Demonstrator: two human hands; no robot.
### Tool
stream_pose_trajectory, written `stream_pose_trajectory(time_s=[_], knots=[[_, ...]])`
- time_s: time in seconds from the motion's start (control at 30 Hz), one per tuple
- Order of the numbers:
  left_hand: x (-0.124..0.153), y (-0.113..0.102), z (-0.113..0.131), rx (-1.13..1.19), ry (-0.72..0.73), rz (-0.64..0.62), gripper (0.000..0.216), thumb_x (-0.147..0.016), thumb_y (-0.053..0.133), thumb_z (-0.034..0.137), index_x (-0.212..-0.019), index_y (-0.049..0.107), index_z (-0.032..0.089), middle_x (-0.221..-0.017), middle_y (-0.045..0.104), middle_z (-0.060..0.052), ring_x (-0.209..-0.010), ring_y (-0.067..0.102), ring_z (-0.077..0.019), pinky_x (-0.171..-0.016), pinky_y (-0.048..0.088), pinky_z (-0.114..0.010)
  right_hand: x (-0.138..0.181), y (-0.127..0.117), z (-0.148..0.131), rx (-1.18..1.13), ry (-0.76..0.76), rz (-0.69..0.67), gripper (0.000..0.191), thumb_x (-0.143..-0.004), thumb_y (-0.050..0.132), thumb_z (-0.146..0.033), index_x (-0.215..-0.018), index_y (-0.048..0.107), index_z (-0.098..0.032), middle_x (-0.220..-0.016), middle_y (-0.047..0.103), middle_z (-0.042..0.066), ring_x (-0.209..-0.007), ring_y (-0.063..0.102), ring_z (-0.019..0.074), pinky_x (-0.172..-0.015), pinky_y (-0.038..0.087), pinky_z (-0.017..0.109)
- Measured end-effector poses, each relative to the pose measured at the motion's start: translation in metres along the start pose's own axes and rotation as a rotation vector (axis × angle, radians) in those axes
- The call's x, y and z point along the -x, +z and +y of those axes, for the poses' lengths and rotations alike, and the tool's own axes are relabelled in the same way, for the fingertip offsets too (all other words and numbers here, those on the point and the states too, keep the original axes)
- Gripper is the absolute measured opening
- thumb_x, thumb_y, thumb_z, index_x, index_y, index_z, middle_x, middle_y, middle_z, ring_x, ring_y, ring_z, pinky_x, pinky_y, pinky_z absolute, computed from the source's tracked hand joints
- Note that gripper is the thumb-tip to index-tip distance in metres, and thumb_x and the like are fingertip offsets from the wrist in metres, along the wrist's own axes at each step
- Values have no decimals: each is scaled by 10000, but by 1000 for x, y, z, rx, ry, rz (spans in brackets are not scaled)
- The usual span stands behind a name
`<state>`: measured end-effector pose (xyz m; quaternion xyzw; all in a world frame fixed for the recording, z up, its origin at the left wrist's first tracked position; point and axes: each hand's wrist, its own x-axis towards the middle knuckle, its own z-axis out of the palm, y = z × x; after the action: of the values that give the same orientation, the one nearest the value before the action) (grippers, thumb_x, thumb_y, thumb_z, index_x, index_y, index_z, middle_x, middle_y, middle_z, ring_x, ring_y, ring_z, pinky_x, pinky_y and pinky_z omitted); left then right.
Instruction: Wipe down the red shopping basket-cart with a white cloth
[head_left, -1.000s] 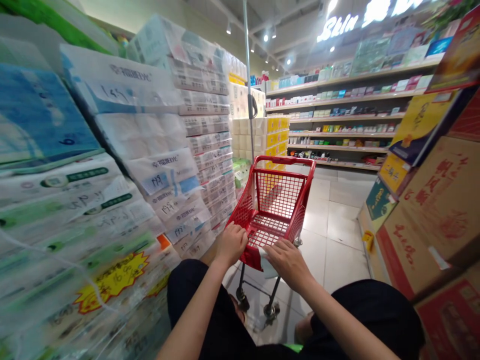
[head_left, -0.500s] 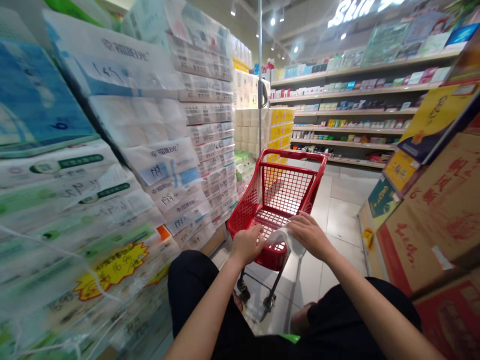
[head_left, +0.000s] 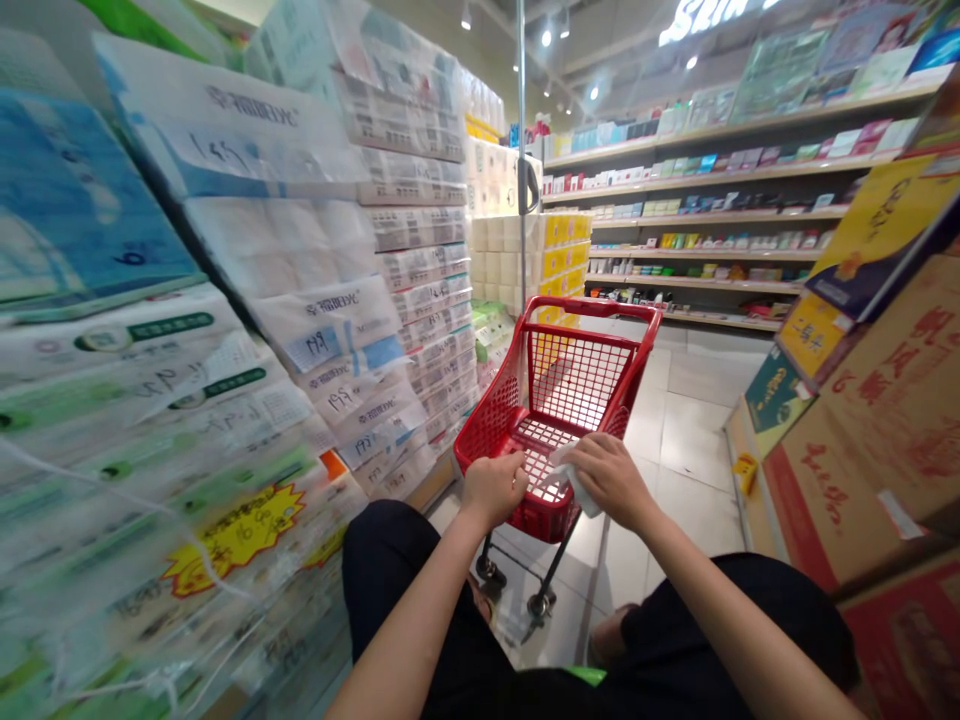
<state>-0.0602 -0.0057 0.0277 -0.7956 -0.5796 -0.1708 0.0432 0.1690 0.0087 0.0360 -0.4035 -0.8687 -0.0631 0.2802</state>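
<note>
A crumpled white tissue [head_left: 581, 490], thin and partly see-through, is pinched in my right hand [head_left: 609, 478], above the near right corner of a red shopping cart [head_left: 544, 522]. My left hand [head_left: 491, 492] is closed, its fingers curled over the cart's near left side. Whether those fingers grip the rim or hold anything is hidden from this angle. The cart's mesh basket shows no goods inside, and its handle bar [head_left: 592, 308] faces away from me. Its near wheels [head_left: 540, 603] stand on the tiles between my feet.
Stacked white tissue packs [head_left: 300, 310] rise close on my left, with a yellow price sign [head_left: 232, 540] low down. Cardboard cartons [head_left: 877, 430] line the right. Behind the cart are a glass door with a black handle [head_left: 528, 187] and shelves of small boxes [head_left: 705, 215].
The tissue, earlier spread between both hands, is now bunched by my right hand. That hand has lowered slightly, its fingers more curled. My left hand has hardly moved.
</note>
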Motion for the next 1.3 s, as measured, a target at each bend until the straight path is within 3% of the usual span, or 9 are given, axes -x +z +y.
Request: stream_pose_trajectory(time_s=[0.13, 0.23, 0.37, 0.53, 0.67, 0.83, 1.0, 1.23, 1.3], knots=[[3, -2, -5, -5, 18, 8, 238, -912, 374, 288, -912, 608, 238, -871, 696, -4, -747, 621, -181, -663, 337, -279, 11, -2, -44, -9, -118, -55, 172, -910, 508, -306, -994, 645, -245, -970, 645, 43, -1016, 499, 209, -905, 370, 372], [5, -3, -7, -14, 45, 15, 218, -901, 391, 279, -885, 605, 243, -844, 695, 6, -725, 614, -178, -644, 326, -278, 13, -3, -44, -72, -185, -72, 197, -925, 519, -373, -1031, 638, -256, -990, 651, 39, -1016, 508, 196, -865, 393, 339], [6, -2, -9, -9, 67, -13, 229, -901, 401, 296, -839, 615, 243, -789, 690, 7, -713, 613, -176, -639, 325, -272, 7, -5, -9, -151, -209, -63, 199, -954, 473, -355, -1000, 644, -266, -998, 669, 17, -1008, 528, 177, -889, 408, 336], [7, 0, -11, 17, 68, -7, 229, -894, 405, 289, -819, 615, 238, -766, 689, 4, -708, 610, -174, -637, 322, -265, -6, -12, 59, -91, -44, 81, 240, -956, 443, -374, -989, 655, -267, -1027, 683, 22, -1060, 529, 206, -934, 423, 372], [8, 0, -12, 24, 73, -7, 228, -893, 401, 281, -836, 619, 241, -787, 694, 6, -711, 609, -171, -649, 331, -266, -20, -17, 106, -32, 43, 115, 261, -950, 439, -409, -1012, 660, -285, -1076, 683, 2, -1106, 519, 213, -969, 418, 375], [7, -3, -9, 8, 46, -17, 241, -901, 399, 283, -880, 636, 248, -817, 702, 5, -735, 619, -173, -662, 346, -272, -31, -15, 125, 10, 161, 165, 279, -941, 430, -421, -1022, 662, -288, -1110, 678, 4, -1134, 526, 214, -946, 430, 372], [7, -6, -6, 18, 16, -14, 260, -908, 387, 281, -915, 643, 238, -864, 714, -10, -738, 622, -177, -682, 351, -285, -22, 0, 94, 57, 247, 228, 273, -941, 429, -418, -1030, 658, -299, -1140, 673, -3, -1136, 522, 237, -923, 394, 413], [7, -7, -5, 13, 1, -21, 263, -905, 392, 291, -870, 647, 232, -828, 707, -19, -730, 618, -184, -678, 352, -294, 13, 7, -8, -75, 173, 276, 238, -948, 457, -380, -964, 677, -292, -1017, 701, 5, -1017, 544, 224, -902, 366, 402], [7, -6, -4, 5, 15, -7, 261, -906, 392, 286, -876, 646, 235, -824, 703, -16, -725, 613, -184, -677, 349, -291, 22, 7, -33, -115, 122, 224, 217, -948, 472, -353, -980, 679, -297, -1022, 700, 4, -1025, 539, 220, -904, 365, 392]])
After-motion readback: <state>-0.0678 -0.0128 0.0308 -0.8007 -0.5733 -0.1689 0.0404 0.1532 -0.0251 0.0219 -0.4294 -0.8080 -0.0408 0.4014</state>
